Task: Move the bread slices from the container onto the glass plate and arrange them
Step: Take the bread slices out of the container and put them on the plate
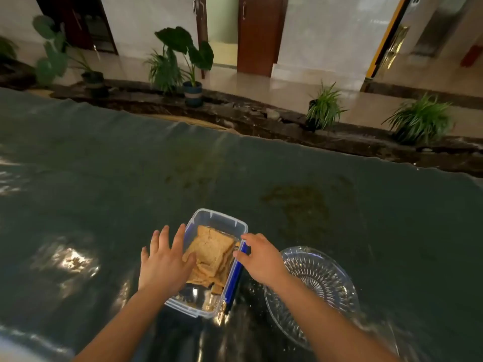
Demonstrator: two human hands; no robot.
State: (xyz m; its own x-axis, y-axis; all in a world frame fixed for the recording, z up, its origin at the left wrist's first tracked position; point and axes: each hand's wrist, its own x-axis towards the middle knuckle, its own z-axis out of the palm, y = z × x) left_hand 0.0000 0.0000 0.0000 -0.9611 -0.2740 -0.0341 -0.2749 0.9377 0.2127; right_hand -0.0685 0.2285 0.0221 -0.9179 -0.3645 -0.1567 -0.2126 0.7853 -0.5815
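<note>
A clear plastic container (217, 218) with a blue clip on its right side sits on the dark table near me. Several tan bread slices (211, 253) lie stacked and tilted inside it. My left hand (164, 262) rests over the container's left rim, fingers spread, thumb touching the bread. My right hand (258, 257) is on the right rim by the blue clip (235, 278), fingers curled on it. An empty cut-glass plate (321, 278) stands just right of the container, partly under my right forearm.
The table wears a dark, shiny, wrinkled cover (130, 178) with glare patches at the left. Its far edge runs across the upper view. Beyond it are potted plants (192, 74), a stone ledge and wooden doors.
</note>
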